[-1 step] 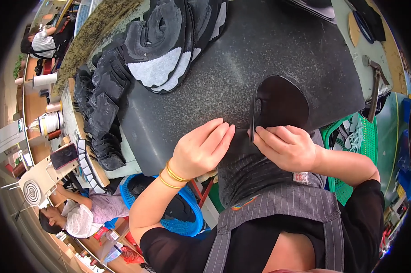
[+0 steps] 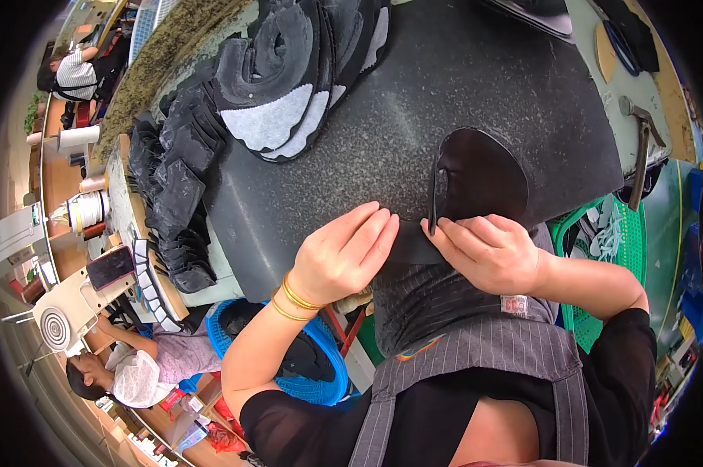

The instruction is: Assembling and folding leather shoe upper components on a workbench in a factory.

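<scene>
A dark, glossy shoe-upper piece [image 2: 484,171], rounded at the far end with its left edge standing up as a thin fold, rests on a large black work mat [image 2: 351,175]. My right hand [image 2: 488,253] closes on the near end of this piece, thumb and index finger at the fold. Just left of it, my left hand [image 2: 344,257] is pinched at the mat's near edge; whatever its fingertips hold is hidden. Overlapping U-shaped black pieces with pale scalloped patches [image 2: 270,117] lie at the far left of the mat.
Stacked small black pieces [image 2: 182,194] line the left side. A hammer [image 2: 643,148] lies at the right edge. A blue basket [image 2: 340,373] and a green basket [image 2: 632,241] stand below the table. Another person [image 2: 157,358] sits beside a sewing machine [image 2: 63,311] at left.
My right fingertips have shifted slightly at the fold of the shoe-upper piece, and the piece has tilted a little. My left hand is nearly where it was.
</scene>
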`<state>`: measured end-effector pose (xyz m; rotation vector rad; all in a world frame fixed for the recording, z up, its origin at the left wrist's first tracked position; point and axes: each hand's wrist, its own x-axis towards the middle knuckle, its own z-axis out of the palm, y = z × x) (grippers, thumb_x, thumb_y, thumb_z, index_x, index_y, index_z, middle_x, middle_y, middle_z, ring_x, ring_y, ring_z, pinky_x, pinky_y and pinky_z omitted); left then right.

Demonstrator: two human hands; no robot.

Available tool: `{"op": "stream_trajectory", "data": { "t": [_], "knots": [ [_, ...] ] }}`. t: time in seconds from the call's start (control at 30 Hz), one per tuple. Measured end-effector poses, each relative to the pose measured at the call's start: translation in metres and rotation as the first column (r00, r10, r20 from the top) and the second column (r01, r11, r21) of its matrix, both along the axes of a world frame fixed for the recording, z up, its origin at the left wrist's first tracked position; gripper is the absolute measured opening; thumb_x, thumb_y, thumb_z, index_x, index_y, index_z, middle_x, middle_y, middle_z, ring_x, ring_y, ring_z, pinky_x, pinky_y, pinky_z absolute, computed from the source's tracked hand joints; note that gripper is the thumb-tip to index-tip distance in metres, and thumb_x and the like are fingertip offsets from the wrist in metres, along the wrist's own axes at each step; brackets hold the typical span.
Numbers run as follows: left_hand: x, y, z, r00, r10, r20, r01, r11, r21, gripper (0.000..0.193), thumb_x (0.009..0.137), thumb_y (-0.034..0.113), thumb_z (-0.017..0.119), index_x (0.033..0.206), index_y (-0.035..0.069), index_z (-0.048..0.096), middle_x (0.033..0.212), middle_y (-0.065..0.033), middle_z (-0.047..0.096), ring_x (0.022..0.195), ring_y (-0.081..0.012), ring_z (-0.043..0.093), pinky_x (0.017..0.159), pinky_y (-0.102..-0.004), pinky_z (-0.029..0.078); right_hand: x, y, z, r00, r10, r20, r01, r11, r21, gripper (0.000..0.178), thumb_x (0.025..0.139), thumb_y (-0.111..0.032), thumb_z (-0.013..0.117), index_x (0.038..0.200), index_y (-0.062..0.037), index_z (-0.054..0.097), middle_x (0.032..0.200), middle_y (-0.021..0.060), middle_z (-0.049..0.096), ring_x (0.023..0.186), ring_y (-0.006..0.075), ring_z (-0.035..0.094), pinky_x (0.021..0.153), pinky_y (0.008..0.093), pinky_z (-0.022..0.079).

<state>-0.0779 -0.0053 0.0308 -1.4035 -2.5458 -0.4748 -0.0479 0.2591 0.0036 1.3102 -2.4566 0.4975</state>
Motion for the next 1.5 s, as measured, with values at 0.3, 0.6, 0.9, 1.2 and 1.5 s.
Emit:
{"op": "stream_trajectory", "data": {
  "t": [0.3, 0.6, 0.9, 1.2, 1.5],
  "knots": [
    [0.009, -0.009, -0.008, 0.939, -0.057, -0.340, 0.017, 0.993, -0.120, 0.020, 0.081, 0.010, 0.069, 0.098, 0.007, 0.078, 0.101, -0.0023, 0.069, 0.091, -0.0150, 0.062, 0.071, -0.0256, 0.052, 0.000, -0.002, 0.004, 1.000, 0.007, 0.031, -0.011, 0.991, 0.136, 0.062, 0.075, -0.035, 0.075, 0.129, -0.0060, 0.067, 0.090, -0.0042, 0.048, 0.090, 0.0135, 0.047, 0.070, 0.0279, 0.042],
    [0.014, -0.009, -0.010, 0.935, 0.037, -0.353, -0.083, 0.990, -0.114, 0.022, 0.081, 0.013, 0.069, 0.100, 0.012, 0.079, 0.104, 0.0015, 0.069, 0.095, -0.0147, 0.061, 0.071, -0.0252, 0.050, -0.001, -0.013, 0.008, 0.998, -0.056, 0.022, 0.049, 0.968, 0.246, 0.076, 0.075, -0.053, 0.074, 0.138, -0.0140, 0.061, 0.079, -0.0029, 0.038, 0.087, 0.0147, 0.042, 0.070, 0.0271, 0.040],
    [0.019, -0.010, -0.004, 0.953, 0.096, -0.288, -0.141, 0.980, -0.138, 0.024, 0.082, 0.015, 0.069, 0.104, 0.013, 0.079, 0.109, 0.0015, 0.070, 0.099, -0.0159, 0.062, 0.073, -0.0277, 0.050, 0.000, -0.015, 0.008, 0.998, -0.060, 0.018, 0.054, 0.967, 0.251, 0.074, 0.077, -0.053, 0.072, 0.140, -0.0164, 0.060, 0.084, -0.0028, 0.039, 0.085, 0.0156, 0.041, 0.070, 0.0295, 0.038],
    [0.073, 0.008, -0.006, 0.884, 0.449, 0.129, -0.399, 0.870, -0.288, 0.083, 0.083, 0.054, 0.069, 0.142, -0.002, 0.050, 0.153, -0.0190, 0.046, 0.139, -0.0424, 0.042, 0.112, -0.0598, 0.029, 0.001, -0.013, 0.006, 0.995, -0.015, 0.103, -0.012, 0.967, 0.253, 0.081, 0.077, -0.057, 0.071, 0.150, -0.0281, 0.049, 0.088, -0.0015, 0.042, 0.083, 0.0166, 0.045, 0.071, 0.0324, 0.037],
    [0.079, 0.085, -0.037, 0.904, 0.418, 0.090, -0.428, 0.878, 0.216, 0.057, 0.086, 0.008, 0.069, 0.138, -0.006, 0.050, 0.138, -0.0202, 0.058, 0.125, -0.0363, 0.058, 0.107, -0.0475, 0.043, -0.011, 0.029, 0.021, 0.744, 0.308, 0.593, -0.165, 0.945, -0.283, 0.036, 0.077, -0.020, 0.077, 0.108, -0.0031, 0.070, 0.103, 0.0091, 0.061, 0.085, 0.0270, 0.059, 0.078, 0.0397, 0.048]
  ]
}}
